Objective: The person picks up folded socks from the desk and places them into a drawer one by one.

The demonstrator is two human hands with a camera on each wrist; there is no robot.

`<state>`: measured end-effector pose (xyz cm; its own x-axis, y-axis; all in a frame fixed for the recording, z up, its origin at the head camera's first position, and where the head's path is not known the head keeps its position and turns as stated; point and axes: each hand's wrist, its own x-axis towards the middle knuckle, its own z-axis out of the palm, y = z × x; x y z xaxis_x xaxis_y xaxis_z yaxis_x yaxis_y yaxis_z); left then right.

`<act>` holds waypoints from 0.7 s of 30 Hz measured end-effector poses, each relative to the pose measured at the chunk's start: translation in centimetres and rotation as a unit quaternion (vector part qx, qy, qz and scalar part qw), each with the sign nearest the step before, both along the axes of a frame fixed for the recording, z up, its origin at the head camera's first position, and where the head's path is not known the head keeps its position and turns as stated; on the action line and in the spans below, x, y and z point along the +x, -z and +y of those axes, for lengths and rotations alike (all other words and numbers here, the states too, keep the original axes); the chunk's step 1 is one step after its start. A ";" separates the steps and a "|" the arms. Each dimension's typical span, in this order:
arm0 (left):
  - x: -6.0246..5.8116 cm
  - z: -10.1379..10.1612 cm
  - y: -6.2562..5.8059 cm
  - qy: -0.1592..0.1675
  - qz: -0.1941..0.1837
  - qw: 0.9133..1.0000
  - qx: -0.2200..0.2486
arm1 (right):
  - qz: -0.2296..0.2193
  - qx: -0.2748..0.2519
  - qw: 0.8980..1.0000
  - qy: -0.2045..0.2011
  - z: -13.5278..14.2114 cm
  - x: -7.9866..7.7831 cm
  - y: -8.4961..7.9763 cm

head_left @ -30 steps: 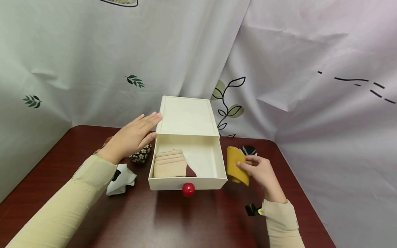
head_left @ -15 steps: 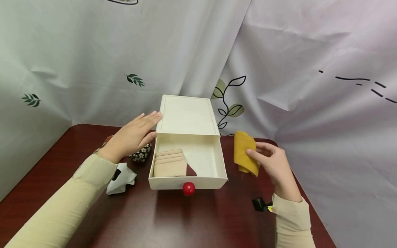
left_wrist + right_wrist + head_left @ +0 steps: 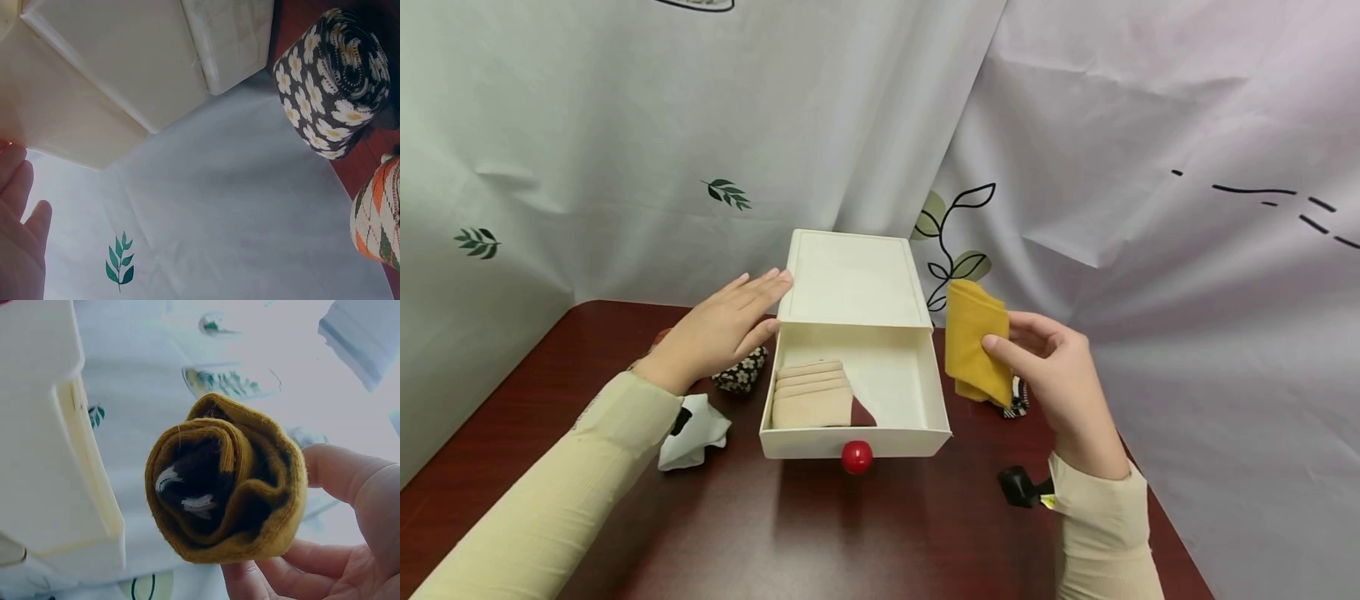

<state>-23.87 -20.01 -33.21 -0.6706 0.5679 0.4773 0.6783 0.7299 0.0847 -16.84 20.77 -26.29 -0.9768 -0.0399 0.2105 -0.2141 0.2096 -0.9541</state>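
My right hand (image 3: 1063, 387) pinches a rolled mustard-yellow sock (image 3: 976, 342) between thumb and fingers, raised above the table to the right of the drawer. In the right wrist view, the end of the rolled sock (image 3: 225, 481) shows a dark inside with white marks. My left hand (image 3: 715, 333) lies with straight fingers at the left edge of the white drawer box (image 3: 857, 279). Its pulled-out drawer (image 3: 901, 383) holds folded beige socks (image 3: 812, 396) along the left side, one with a maroon patch.
Left of the box lie a black daisy-patterned rolled sock (image 3: 306, 94), a white sock (image 3: 696, 435) and an orange-and-green patterned roll (image 3: 378, 212). A black-and-white sock (image 3: 1017, 400) is partly hidden behind the yellow one. A red knob (image 3: 857, 457) sticks out from the drawer front.
My right hand has lifted the yellow sock from beside the drawer, first up and right, then further up and slightly left. The left hand and the drawer have stayed in place.
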 end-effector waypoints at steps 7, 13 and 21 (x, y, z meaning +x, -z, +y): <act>0.0 -0.1 0.1 -0.003 -0.001 1.000 -0.003 | 0.004 0.042 0.999 -0.020 -2.4 -0.4 -0.8; 0.1 0.0 0.1 0.004 -0.002 1.000 0.003 | -0.001 0.092 0.995 -0.038 -3.9 -0.9 -0.6; 0.1 0.0 0.1 0.003 -0.002 1.000 0.003 | -0.017 0.155 0.986 -0.063 -5.5 -1.3 -0.1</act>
<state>-23.77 -20.04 -33.32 -0.6696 0.5687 0.4778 0.6820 0.7255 0.0924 -18.14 15.23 -26.20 -0.9662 -0.2185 0.1367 -0.2264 0.4658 -0.8554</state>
